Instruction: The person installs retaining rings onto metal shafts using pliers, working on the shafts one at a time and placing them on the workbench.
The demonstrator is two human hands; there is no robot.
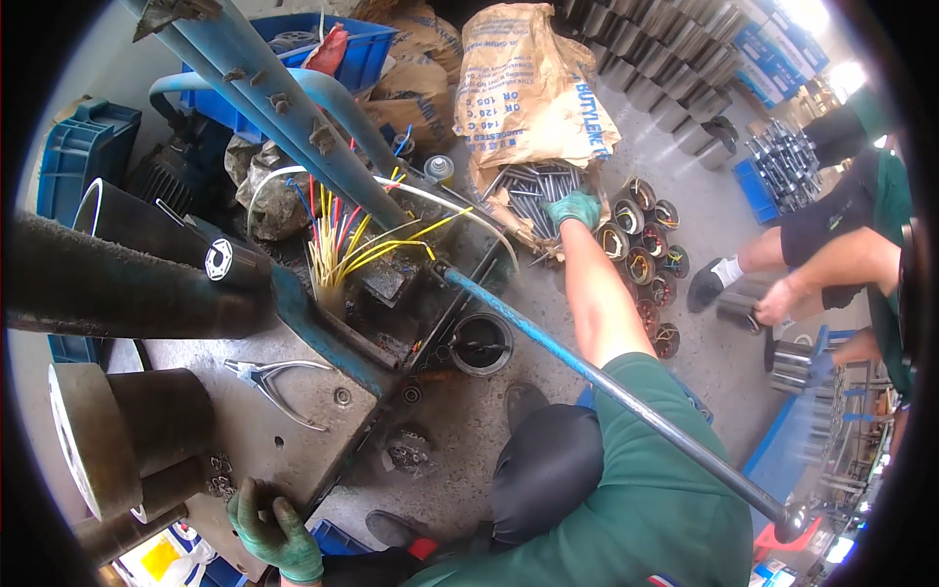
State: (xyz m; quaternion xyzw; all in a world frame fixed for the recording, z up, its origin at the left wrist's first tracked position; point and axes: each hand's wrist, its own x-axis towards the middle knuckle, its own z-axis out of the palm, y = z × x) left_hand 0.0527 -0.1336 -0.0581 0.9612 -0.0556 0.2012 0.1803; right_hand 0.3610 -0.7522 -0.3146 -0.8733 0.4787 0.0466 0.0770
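Note:
My right hand [573,208], in a green glove, reaches far forward into the mouth of a torn brown paper sack [523,93]. It rests on a heap of grey metal pins [536,188]; its fingertips are partly hidden, so a grip cannot be made out. At the lower left, my left hand [277,536], also gloved in green, is at the near edge of a steel machine table [293,391]. Its fingers are loosely curled and apart, with nothing visible in them. Pliers [277,386] with spread handles lie on that table, and thick metal cylinders [122,440] stand beside it.
A long blue lever [587,367] crosses above my right arm. Wound copper stators [641,264] stand right of the sack. Colored wires [342,240] stick up behind the table, near a metal cup [480,344]. Another person's hand [778,301] holds a metal cylinder [740,303] at right.

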